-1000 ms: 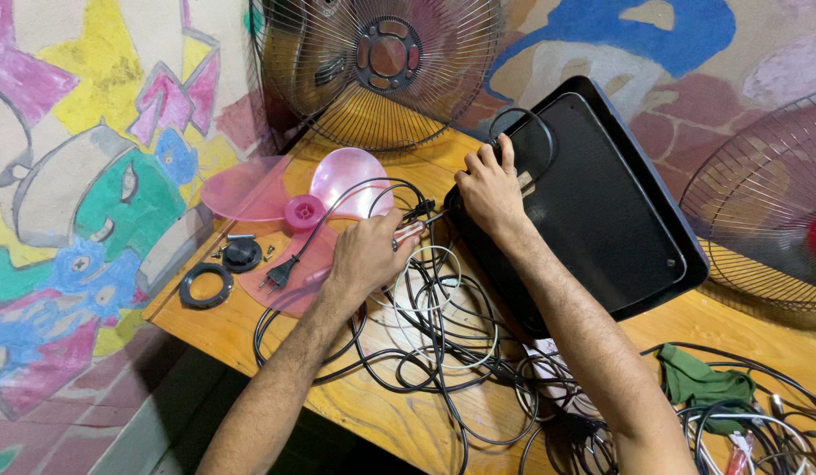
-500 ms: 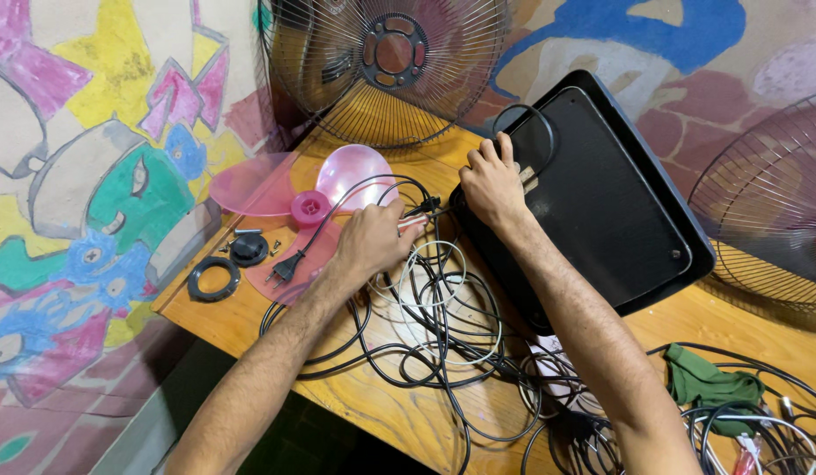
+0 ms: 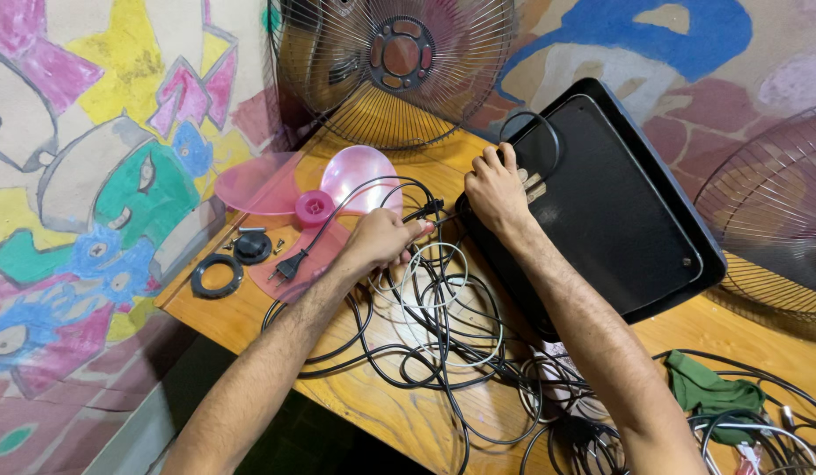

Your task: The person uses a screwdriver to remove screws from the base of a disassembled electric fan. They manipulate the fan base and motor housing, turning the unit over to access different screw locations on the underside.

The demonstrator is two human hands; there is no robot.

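A black rectangular fan base (image 3: 610,211) lies flat on the wooden table (image 3: 355,396). My right hand (image 3: 496,189) rests on its near left edge, fingers curled over a small fitting where the cable enters. My left hand (image 3: 381,239) is closed around a black power cable (image 3: 355,198) just left of the base. The cable loops away to a black plug (image 3: 286,266) lying on a pink fan blade (image 3: 337,180). A tangle of black and white cables (image 3: 434,325) lies below both hands.
A wire fan guard (image 3: 390,62) leans against the painted wall at the back. Another guard (image 3: 768,220) lies at the right. A black ring (image 3: 216,274), a black knob (image 3: 249,248) and small screws sit near the table's left edge. A green cloth (image 3: 707,387) lies among cables at the lower right.
The view has shifted slightly. My left hand has slid a little along the cable toward the base; my right hand stays on the base's edge.
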